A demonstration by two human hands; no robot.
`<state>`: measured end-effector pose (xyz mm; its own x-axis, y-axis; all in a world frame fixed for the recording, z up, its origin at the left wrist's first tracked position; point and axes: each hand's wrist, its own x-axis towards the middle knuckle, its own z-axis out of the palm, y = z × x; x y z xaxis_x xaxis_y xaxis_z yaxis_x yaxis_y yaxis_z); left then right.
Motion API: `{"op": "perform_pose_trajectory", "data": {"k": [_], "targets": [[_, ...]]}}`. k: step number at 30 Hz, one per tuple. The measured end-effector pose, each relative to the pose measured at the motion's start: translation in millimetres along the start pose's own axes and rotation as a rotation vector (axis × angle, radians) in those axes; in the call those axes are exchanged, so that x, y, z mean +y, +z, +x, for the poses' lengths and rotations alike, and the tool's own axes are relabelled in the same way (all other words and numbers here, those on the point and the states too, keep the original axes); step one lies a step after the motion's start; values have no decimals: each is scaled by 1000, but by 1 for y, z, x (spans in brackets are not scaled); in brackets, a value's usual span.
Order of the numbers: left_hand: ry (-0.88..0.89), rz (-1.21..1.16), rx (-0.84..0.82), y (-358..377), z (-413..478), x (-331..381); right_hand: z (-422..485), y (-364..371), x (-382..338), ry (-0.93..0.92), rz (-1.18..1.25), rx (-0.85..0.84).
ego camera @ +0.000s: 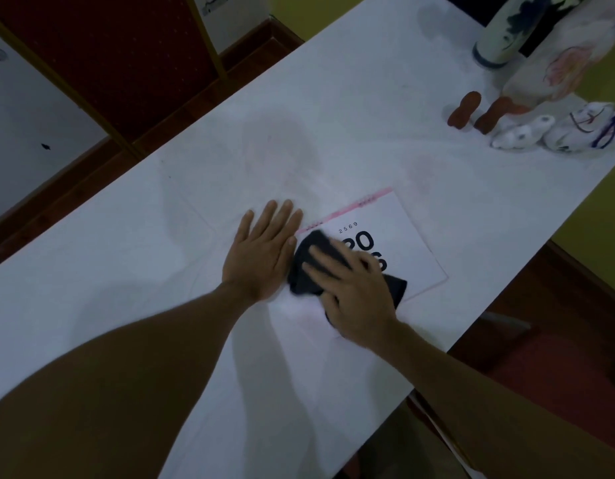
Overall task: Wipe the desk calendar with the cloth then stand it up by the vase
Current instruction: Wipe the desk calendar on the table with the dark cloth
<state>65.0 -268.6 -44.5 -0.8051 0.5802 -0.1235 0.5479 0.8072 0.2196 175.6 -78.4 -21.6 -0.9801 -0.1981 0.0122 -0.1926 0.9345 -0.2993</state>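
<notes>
The desk calendar [399, 233] lies flat on the white table [161, 271], white with a pink top edge and black digits. My right hand [354, 288] presses a dark cloth [309, 264] onto its left part, fingers spread over the cloth. My left hand [263, 252] rests flat beside it at the calendar's left edge, fingers together, holding nothing. The vase [506, 32], white with dark blue painting, stands at the far right corner of the table.
A white duck figure [554, 70] with brown-orange feet stands next to the vase, with small white figurines [554, 133] in front of it. A red chair [109, 63] stands beyond the table's far edge. The table's near edge runs close to my right forearm.
</notes>
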Motion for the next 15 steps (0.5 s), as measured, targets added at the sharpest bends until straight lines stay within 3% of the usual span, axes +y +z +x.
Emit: {"op": "perform_pose_trajectory", "data": {"k": [2, 7, 9, 13, 15], "targets": [[6, 0, -10, 0, 0, -1, -6, 0, 3, -63, 5, -41], [3, 1, -25, -3, 0, -1, 20, -2, -7, 140, -42, -38], [0, -6, -21, -5, 0, 0, 17, -1, -5, 84, -33, -38], [-12, -26, 6, -6, -2, 3, -19, -5, 17, -244, -57, -163], [-16, -36, 9, -5, -2, 5, -22, -9, 36, -203, -81, -138]]}}
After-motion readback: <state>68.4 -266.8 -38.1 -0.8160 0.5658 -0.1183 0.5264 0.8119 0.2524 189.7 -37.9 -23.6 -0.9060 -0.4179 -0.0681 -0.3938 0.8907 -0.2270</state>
